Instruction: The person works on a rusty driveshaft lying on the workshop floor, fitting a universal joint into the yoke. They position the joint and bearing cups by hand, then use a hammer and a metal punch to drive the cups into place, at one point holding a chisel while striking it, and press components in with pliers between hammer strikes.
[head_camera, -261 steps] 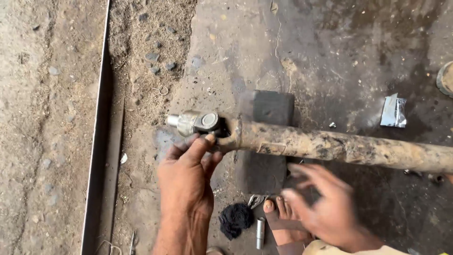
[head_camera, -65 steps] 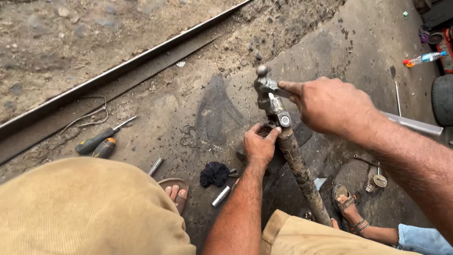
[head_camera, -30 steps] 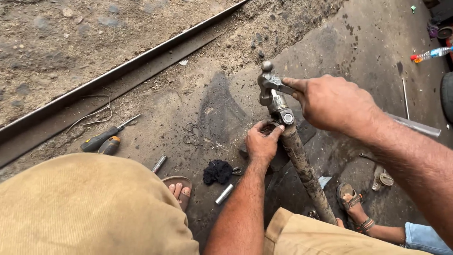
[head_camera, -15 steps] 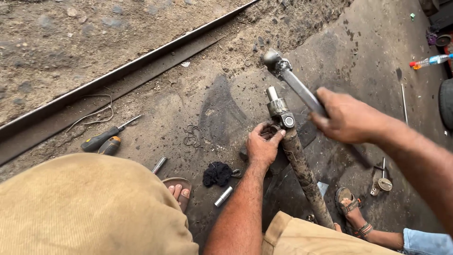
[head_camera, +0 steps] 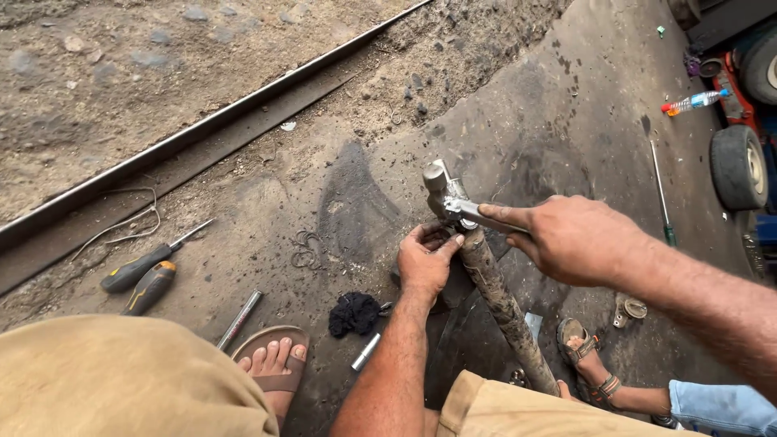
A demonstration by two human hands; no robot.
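A rusty shaft slants from between my knees up to the middle of the oily floor. My left hand is closed around its upper end, just under the metal fitting there. My right hand grips the handle of a steel hammer, index finger stretched along the handle. The hammer head rests right at the shaft's top end, just above my left fingers. The fitting itself is mostly hidden by the hammer and my fingers.
Two screwdrivers and a thin metal rod lie left, near my sandalled foot. A black rag and small pin sit below my left hand. Another person's sandalled foot, a long screwdriver, a bottle and a tyre lie right.
Half a second ago the hammer was lifted away from the shaft; it has now swung down onto the shaft's end. My left hand has stayed on the shaft.
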